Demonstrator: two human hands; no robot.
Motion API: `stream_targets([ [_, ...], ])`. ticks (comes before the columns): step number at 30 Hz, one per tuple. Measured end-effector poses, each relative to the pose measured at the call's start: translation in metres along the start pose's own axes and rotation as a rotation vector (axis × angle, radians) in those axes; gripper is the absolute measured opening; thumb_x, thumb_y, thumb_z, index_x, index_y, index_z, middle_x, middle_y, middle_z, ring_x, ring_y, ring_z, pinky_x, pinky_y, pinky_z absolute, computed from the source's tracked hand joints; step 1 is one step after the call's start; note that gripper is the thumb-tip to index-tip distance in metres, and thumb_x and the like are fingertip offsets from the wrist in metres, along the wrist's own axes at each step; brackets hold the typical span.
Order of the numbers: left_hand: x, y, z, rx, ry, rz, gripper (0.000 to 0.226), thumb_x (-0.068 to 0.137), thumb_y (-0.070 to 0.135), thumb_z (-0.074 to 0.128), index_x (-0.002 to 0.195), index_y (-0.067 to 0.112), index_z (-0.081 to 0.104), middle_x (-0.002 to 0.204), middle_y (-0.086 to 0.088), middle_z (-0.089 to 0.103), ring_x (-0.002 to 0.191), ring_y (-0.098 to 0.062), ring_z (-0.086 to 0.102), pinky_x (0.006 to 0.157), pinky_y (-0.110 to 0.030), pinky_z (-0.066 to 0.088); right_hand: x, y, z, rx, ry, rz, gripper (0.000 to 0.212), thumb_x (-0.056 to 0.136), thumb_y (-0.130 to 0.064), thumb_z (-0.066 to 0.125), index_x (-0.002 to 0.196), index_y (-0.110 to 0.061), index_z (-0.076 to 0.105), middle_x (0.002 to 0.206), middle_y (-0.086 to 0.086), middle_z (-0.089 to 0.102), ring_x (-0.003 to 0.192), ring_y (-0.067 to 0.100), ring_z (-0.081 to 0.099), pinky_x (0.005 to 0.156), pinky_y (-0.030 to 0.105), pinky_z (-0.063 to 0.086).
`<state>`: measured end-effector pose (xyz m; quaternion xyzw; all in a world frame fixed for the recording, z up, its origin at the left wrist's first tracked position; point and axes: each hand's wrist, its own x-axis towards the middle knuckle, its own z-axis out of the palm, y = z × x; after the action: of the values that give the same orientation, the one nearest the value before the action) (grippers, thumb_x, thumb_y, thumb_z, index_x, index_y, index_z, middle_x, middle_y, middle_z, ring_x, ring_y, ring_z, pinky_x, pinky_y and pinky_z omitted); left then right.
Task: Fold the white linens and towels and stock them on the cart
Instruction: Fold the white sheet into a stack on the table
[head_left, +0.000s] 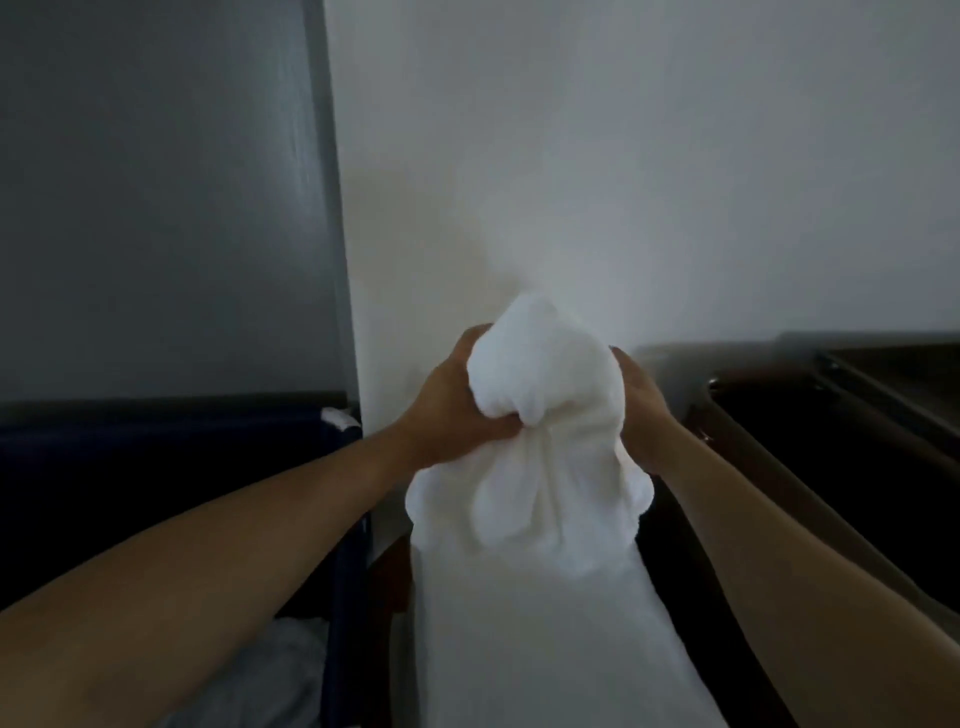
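A white towel (540, 467) is bunched up in front of me at mid-frame, its long tail hanging down toward the bottom edge. My left hand (457, 405) grips the bunched top from the left, thumb and fingers curled into the cloth. My right hand (639, 410) holds the same bunch from the right, its fingers mostly hidden behind the fabric. Both arms are stretched forward, and the towel is held up in the air against a white wall.
A dark blue bin (171, 467) stands at the left with grey-white cloth (280, 670) low inside it. A dark brown cart (831, 457) with a raised rim runs along the right. A white wall corner (343, 260) rises straight ahead.
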<state>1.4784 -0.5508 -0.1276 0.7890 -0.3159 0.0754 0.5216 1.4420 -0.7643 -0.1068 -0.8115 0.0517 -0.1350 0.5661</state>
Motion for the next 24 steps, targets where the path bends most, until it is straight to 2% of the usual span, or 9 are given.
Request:
stream_targets([
  [2, -0.027, -0.026, 0.038, 0.115, -0.173, -0.04, 0.108, 0.062, 0.024, 0.093, 0.138, 0.044, 0.018, 0.133, 0.019, 0.038, 0.12, 0.004, 0.039, 0.092, -0.005, 0.027, -0.01, 0.042, -0.019, -0.104, 0.052, 0.04, 0.017, 0.081, -0.03, 0.07, 0.092, -0.043, 0.072, 0.085, -0.018, 0.071, 0.069, -0.01, 0.063, 0.059, 0.008, 0.046],
  [4, -0.059, -0.053, 0.07, 0.275, -0.447, -0.11, 0.11, 0.069, 0.037, 0.087, 0.147, 0.046, 0.009, 0.145, 0.018, 0.029, 0.126, 0.006, 0.029, 0.098, -0.007, 0.021, -0.024, 0.094, -0.035, -0.201, -0.021, 0.167, 0.016, 0.086, -0.015, 0.075, 0.101, -0.022, 0.073, 0.083, -0.003, 0.069, 0.068, 0.001, 0.063, 0.061, 0.012, 0.049],
  [7, -0.101, -0.091, 0.111, 0.388, -0.866, -0.331, 0.101, 0.084, 0.05, 0.07, 0.154, 0.043, -0.003, 0.161, 0.009, 0.017, 0.143, -0.012, 0.024, 0.115, -0.027, 0.02, -0.051, 0.166, -0.045, -0.392, -0.311, 0.447, 0.021, 0.085, -0.013, 0.075, 0.101, 0.0, 0.071, 0.098, 0.016, 0.069, 0.08, 0.014, 0.065, 0.073, 0.027, 0.055],
  [9, -0.117, -0.105, 0.132, 0.411, -0.989, -0.469, 0.093, 0.088, 0.055, 0.063, 0.154, 0.042, 0.0, 0.162, 0.008, 0.017, 0.145, -0.016, 0.025, 0.118, -0.031, 0.021, -0.065, 0.202, -0.043, -0.464, -0.377, 0.556, 0.028, 0.085, -0.017, 0.075, 0.108, -0.002, 0.069, 0.108, 0.016, 0.065, 0.089, 0.016, 0.064, 0.077, 0.029, 0.054],
  [13, -0.126, -0.11, 0.162, 0.418, -0.958, -0.577, 0.084, 0.09, 0.055, 0.061, 0.156, 0.034, 0.013, 0.161, 0.005, 0.02, 0.145, -0.017, 0.026, 0.119, -0.03, 0.021, -0.07, 0.236, -0.035, -0.679, -0.476, 0.428, 0.037, 0.087, -0.036, 0.072, 0.116, -0.017, 0.057, 0.121, 0.006, 0.053, 0.114, 0.025, 0.054, 0.093, 0.03, 0.046],
  [17, -0.132, -0.108, 0.178, 0.415, -0.857, -0.631, 0.08, 0.09, 0.05, 0.063, 0.155, 0.032, 0.02, 0.159, 0.005, 0.023, 0.144, -0.016, 0.027, 0.116, -0.027, 0.019, -0.065, 0.258, -0.03, -0.828, -0.349, 0.306, 0.104, 0.077, -0.061, 0.071, 0.155, -0.026, 0.012, 0.161, 0.003, 0.008, 0.148, 0.03, 0.01, 0.113, 0.046, 0.026],
  [19, -0.136, -0.107, 0.181, 0.411, -0.824, -0.673, 0.08, 0.089, 0.046, 0.066, 0.154, 0.03, 0.023, 0.158, 0.005, 0.024, 0.142, -0.017, 0.028, 0.114, -0.026, 0.021, -0.068, 0.266, -0.024, -0.77, -0.462, 0.385, 0.121, 0.069, -0.059, 0.078, 0.157, -0.027, 0.0, 0.161, 0.006, 0.009, 0.148, 0.033, 0.013, 0.115, 0.048, 0.025],
  [21, -0.136, -0.104, 0.181, 0.39, -0.786, -0.754, 0.077, 0.086, 0.042, 0.069, 0.151, 0.029, 0.03, 0.154, 0.004, 0.029, 0.137, -0.017, 0.035, 0.108, -0.025, 0.027, -0.07, 0.27, -0.02, -0.697, -0.535, 0.447, 0.117, 0.066, -0.047, 0.084, 0.154, -0.016, 0.014, 0.146, 0.011, 0.041, 0.132, 0.031, 0.044, 0.105, 0.04, 0.043],
  [24, -0.125, -0.097, 0.178, 0.302, -0.696, -0.891, 0.078, 0.082, 0.051, 0.07, 0.148, 0.03, 0.032, 0.138, 0.002, 0.047, 0.113, -0.013, 0.052, 0.09, -0.021, 0.042, -0.056, 0.251, -0.027, -0.504, -0.484, 0.38, 0.064, 0.069, -0.026, 0.085, 0.123, -0.015, 0.053, 0.111, 0.003, 0.062, 0.102, 0.024, 0.062, 0.085, 0.037, 0.055],
])
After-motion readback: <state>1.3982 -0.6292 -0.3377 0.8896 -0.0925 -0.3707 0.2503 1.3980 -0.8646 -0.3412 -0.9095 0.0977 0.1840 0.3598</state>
